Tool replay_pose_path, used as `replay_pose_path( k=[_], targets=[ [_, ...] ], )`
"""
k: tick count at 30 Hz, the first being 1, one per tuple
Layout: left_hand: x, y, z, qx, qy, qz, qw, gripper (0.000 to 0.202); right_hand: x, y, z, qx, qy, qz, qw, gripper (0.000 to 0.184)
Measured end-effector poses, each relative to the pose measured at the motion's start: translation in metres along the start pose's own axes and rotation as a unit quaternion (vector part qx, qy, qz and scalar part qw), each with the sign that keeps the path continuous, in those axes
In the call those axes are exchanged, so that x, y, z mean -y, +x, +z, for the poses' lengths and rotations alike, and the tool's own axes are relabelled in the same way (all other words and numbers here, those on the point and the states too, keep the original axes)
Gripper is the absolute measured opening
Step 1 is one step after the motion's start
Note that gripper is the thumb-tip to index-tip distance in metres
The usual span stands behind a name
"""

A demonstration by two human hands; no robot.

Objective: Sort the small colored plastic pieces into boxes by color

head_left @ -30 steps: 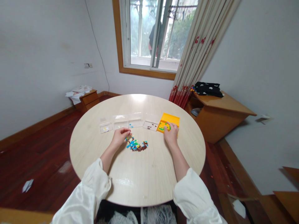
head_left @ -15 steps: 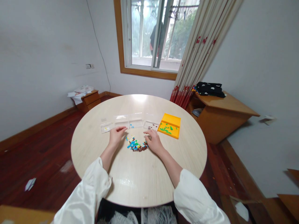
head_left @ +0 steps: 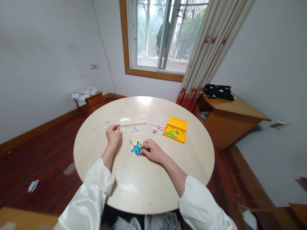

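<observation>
A small pile of blue, brown and yellow bricks lies in the middle of the round table. My right hand rests on the pile's right side, fingers curled in a pinch among the bricks. My left hand is over the leftmost clear tray, fingers bent together, and what they hold is too small to see. Other clear trays sit in a row, one with blue bits, one with brown bits. A yellow tray at the row's right end holds green bricks.
A wooden desk with black cloth stands right of the table by the curtain. A low cabinet with papers stands at the left wall. Paper scraps lie on the wooden floor.
My right hand left the yellow tray and came left onto the brick pile. My left hand rose from the pile to the leftmost clear tray.
</observation>
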State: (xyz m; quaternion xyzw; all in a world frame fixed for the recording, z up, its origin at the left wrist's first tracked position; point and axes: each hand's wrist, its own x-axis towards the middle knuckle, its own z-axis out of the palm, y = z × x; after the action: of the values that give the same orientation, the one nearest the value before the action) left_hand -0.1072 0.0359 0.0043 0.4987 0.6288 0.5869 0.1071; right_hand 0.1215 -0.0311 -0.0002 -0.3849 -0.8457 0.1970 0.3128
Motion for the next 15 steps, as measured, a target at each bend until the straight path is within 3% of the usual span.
replay_pose_path(
  k=[8,15],
  targets=[
    [0.005,0.010,-0.027,-0.015,0.017,-0.056,0.998,0.024,-0.002,0.001,0.000,0.011,-0.007,0.001,1.000,0.014],
    [0.007,0.016,-0.055,-0.096,0.017,-0.087,0.991,0.025,0.001,0.001,-0.005,-0.017,0.007,0.000,1.000,0.014]
  ],
)
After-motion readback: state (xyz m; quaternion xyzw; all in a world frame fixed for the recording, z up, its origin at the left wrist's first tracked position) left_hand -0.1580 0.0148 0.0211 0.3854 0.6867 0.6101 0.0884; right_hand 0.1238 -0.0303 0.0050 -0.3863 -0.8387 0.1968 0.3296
